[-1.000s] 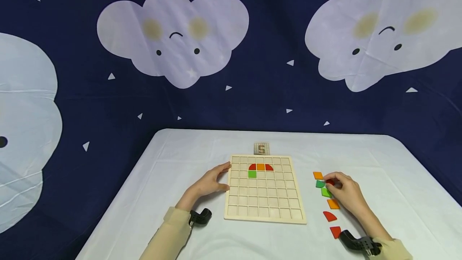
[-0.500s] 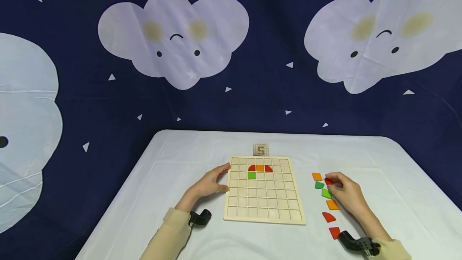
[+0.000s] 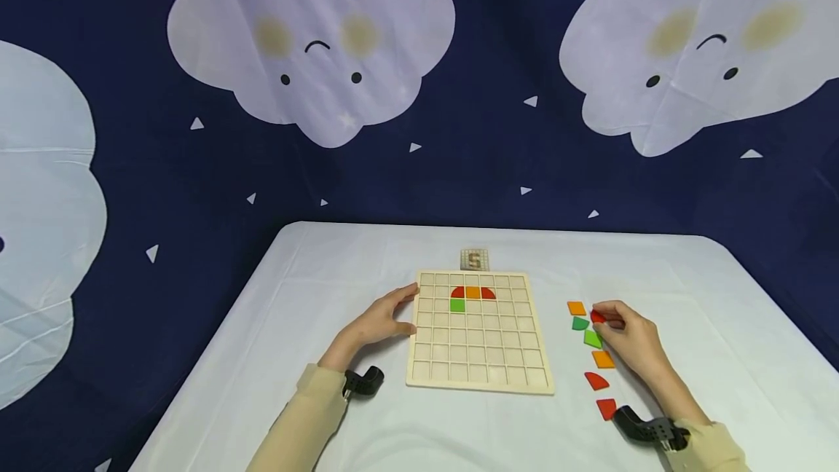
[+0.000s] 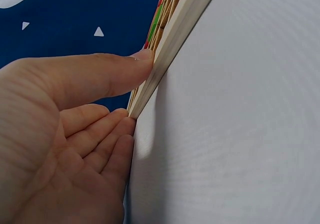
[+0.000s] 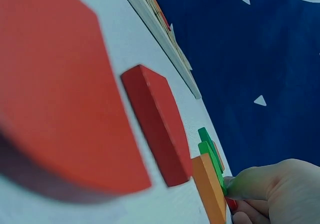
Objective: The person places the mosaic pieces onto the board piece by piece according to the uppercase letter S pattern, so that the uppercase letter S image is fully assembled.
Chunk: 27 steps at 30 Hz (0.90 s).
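The wooden grid board lies mid-table, its upper rows holding two red quarter-circle tiles, an orange square tile and a green square tile. My left hand rests at the board's left edge, thumb and fingertips touching the rim, as the left wrist view also shows. To the right of the board, my right hand pinches a red tile between thumb and fingers, low over the table. Part of that tile is hidden by the fingers; in the right wrist view only a sliver shows.
A column of loose tiles runs beside my right hand: orange square, dark green quarter-circle, light green tile, orange square, red quarter-circle and red tile. A small patterned card stands behind the board.
My right fingertips have shifted slightly right, away from the far orange square, and more of the red tile shows between them. The head view has tilted a little. My left hand stays put.
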Tool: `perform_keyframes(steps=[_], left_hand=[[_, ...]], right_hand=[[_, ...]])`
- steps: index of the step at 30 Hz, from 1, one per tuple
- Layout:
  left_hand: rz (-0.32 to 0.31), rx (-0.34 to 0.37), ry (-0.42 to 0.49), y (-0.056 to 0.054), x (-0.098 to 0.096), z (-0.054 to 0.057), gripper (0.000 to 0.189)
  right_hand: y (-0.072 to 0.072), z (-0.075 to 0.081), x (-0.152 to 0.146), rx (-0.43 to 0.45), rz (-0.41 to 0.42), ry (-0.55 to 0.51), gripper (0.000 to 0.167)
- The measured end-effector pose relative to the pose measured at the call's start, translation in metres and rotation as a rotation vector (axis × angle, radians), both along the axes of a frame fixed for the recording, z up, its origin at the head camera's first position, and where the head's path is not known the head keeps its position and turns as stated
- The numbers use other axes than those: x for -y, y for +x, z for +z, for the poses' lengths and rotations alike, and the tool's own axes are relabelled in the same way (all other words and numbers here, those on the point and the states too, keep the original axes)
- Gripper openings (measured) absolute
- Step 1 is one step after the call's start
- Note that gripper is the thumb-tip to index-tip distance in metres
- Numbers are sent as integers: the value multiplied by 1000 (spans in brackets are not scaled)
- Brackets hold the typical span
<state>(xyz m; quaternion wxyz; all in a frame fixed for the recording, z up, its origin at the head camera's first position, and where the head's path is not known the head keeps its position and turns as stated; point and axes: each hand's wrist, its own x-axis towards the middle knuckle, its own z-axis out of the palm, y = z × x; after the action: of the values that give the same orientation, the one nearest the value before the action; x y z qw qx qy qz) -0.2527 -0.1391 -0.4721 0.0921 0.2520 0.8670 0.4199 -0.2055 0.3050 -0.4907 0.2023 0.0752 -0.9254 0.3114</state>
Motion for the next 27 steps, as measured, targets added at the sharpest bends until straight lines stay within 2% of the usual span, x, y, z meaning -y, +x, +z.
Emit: perform_keyframes(steps=[8, 18, 27], left_hand=[[-25, 24, 43, -1, 0, 2, 81], [-5, 32, 40, 1, 1, 2, 82], [-3, 31, 39, 2, 1, 4, 82]], right_hand=[[2, 0, -1, 26, -22, -4, 27], [0, 0, 0, 25, -20, 5, 27], [2, 7, 3, 40, -46, -16, 29]])
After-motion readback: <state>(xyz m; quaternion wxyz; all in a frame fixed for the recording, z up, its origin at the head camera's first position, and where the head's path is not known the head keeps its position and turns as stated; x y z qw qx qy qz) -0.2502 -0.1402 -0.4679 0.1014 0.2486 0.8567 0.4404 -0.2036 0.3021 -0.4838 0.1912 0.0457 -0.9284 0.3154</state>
